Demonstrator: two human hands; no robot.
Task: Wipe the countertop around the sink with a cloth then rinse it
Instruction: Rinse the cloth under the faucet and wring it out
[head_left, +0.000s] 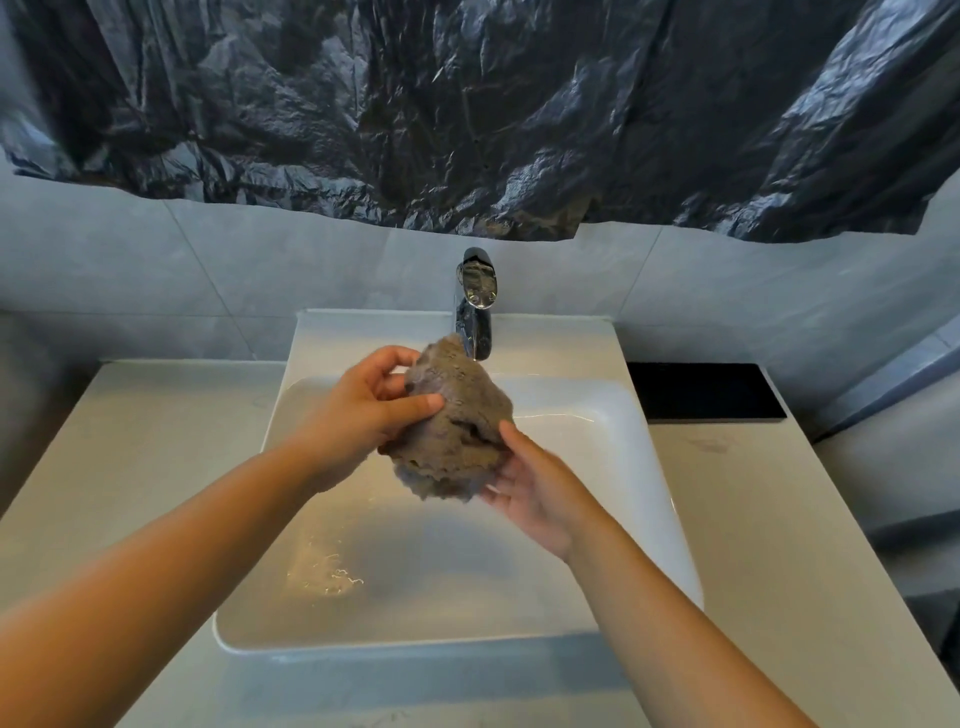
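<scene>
**Head view, centre of frame.** I see the brown-grey, fuzzy, bunched-up cloth held over the white rectangular ceramic sink. It sits just below and in front of the spout of the chrome single-lever tap at upper centre. My left hand, left of centre, grips the cloth's upper part with thumb and fingers curled round it. My right hand, right of centre, takes its lower edge, thumb pressed on top and fingers underneath. Both hands thus hold the cloth; neither is free.

**Progress, as I judge it.** The pale stone countertop either side of the sink has no cloth on it, and the cloth is at the tap. The wiping therefore appears finished, and the rinse is the step in hand. A shallow pool of rippled water lies in the basin at lower left. Whether a stream is leaving the spout I cannot tell. Probably left to do: finish rinsing and wring out.

**Count.**
- one cloth
- one sink
- one tap
- two hands
- one flat black rectangular tray on the countertop at right
- one crumpled black plastic sheet across the top of the frame
</scene>
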